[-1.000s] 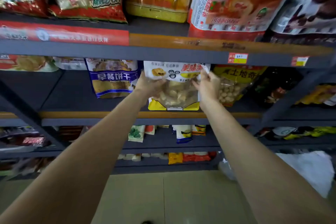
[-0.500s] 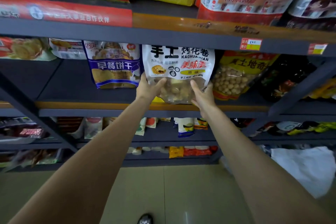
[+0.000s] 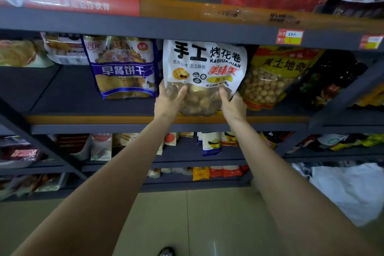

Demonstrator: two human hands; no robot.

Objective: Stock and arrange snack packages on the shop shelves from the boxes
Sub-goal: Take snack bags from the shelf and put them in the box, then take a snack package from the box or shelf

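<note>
Both hands, left hand [image 3: 169, 101] and right hand [image 3: 232, 105], are clasping white snack bag [image 3: 204, 72] low at its sides | standing on middle shelf [image 3: 133, 119] | likely light, crinkly, brittle contents: holding gently.

Dark grey metal shelving [image 3: 187, 29] with orange edge strips, glossy beige floor tiles [image 3: 207, 224]

Head view looks forward, slightly down, close to the shelves [image 3: 128, 120].
</note>
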